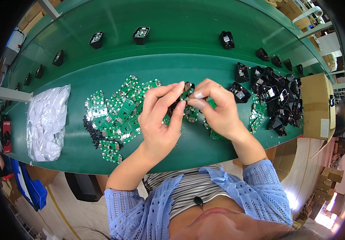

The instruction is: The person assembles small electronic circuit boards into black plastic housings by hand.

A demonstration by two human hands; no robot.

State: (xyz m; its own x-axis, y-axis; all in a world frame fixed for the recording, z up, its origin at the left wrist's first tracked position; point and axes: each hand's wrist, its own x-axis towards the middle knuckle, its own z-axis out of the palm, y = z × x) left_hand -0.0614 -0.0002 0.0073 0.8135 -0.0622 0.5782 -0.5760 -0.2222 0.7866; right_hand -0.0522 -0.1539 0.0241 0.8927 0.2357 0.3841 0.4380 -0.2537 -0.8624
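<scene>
Close together over the middle of the bench, my left hand (161, 116) grips a small green circuit board (186, 93) between thumb and fingers, with a dark part behind it. My right hand (219, 107) meets it from the right, thumb and forefinger pinched at the board's edge. What that pinch holds is too small to make out. A heap of green circuit boards (122, 114) spreads left of my left hand, and a few more lie under both hands. Small black pieces (93, 134) are piled along that heap's left edge.
Black housings with wires (278, 100) are heaped at the right, beside a cardboard box (316, 106). A clear bag of white pieces (47, 124) lies at the left. Along the far green belt stand several black housings, one holding a board (141, 33).
</scene>
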